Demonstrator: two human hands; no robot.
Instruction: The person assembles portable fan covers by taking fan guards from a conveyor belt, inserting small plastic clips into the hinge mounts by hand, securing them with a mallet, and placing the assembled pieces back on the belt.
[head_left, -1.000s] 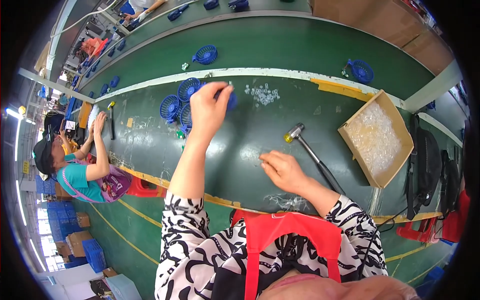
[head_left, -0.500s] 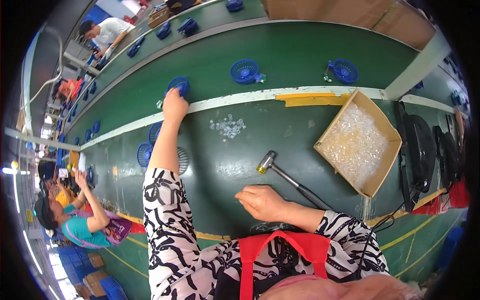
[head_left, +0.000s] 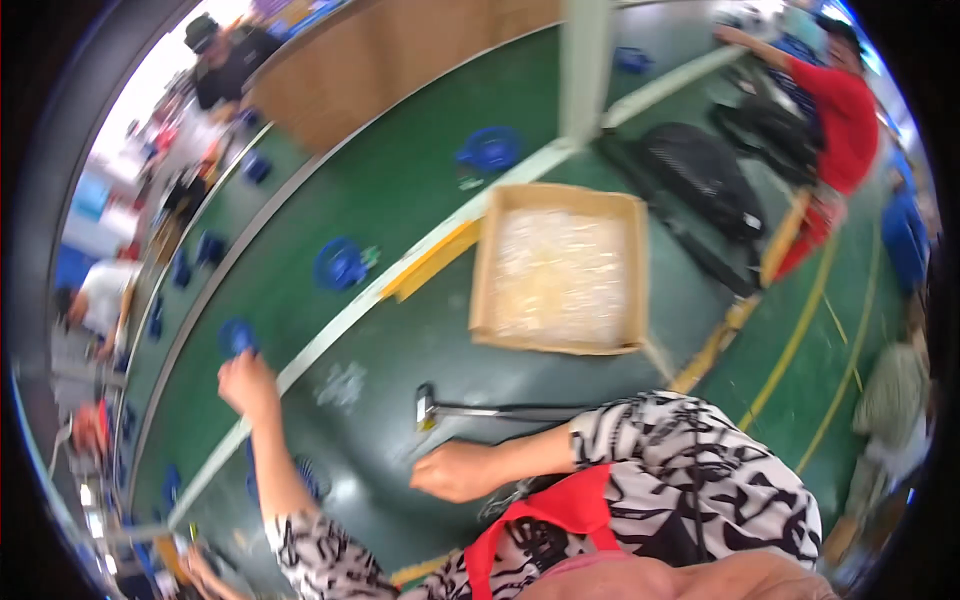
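A: Swung round with the view since half a second ago: green surface (head_left: 400, 345) and white rail (head_left: 330, 338) aslant, cardboard box (head_left: 634, 280) shifted from 3 o'clock to near centre, toward 2.
B: Next in size?
A: Hammer (head_left: 500, 411) near 6 o'clock, lying flat, head toward 9.
B: And the blue basket (head_left: 236, 335)?
A: At 9 o'clock, beyond the rail, with left hand (head_left: 248, 386) at its near edge. Grip too blurred to tell, wide or narrow.
B: Right hand (head_left: 455, 471)?
A: At 6, below the hammer; grip narrow, fingers curled.
B: Smallest?
A: Clear little pieces (head_left: 342, 385), clustered at 8 o'clock.
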